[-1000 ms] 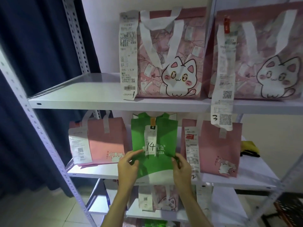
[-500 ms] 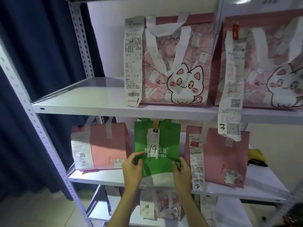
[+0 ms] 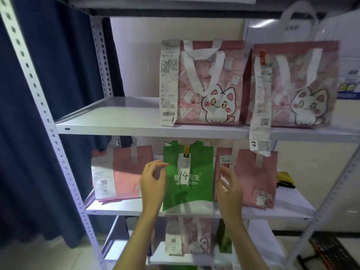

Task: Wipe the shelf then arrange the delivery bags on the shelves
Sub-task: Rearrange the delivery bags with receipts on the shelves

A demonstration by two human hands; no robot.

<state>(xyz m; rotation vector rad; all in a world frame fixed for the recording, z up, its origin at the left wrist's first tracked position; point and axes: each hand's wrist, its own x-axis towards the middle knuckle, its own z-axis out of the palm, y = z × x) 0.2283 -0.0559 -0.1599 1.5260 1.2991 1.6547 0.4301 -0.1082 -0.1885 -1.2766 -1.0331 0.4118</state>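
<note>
A green delivery bag (image 3: 191, 190) marked 14 stands upright on the middle shelf (image 3: 126, 208), between two pink bags (image 3: 128, 172) (image 3: 255, 178). My left hand (image 3: 153, 184) hovers just off its left edge with fingers spread. My right hand (image 3: 228, 189) is at its right edge, fingers apart, holding nothing. Two large pink cat bags (image 3: 210, 84) (image 3: 296, 84) with long receipts stand on the upper shelf (image 3: 116, 121).
A dark blue curtain (image 3: 39, 114) hangs left of the white metal rack. The lower shelf holds another pink cat bag (image 3: 192, 238) and a green one (image 3: 225, 238). A yellow cloth (image 3: 284, 178) lies at the right of the middle shelf. The left half of the upper shelf is bare.
Both hands have let go of the green bag's lower sides and drawn slightly apart and upward. The bag stays upright on the middle shelf. The camera has tilted upward.
</note>
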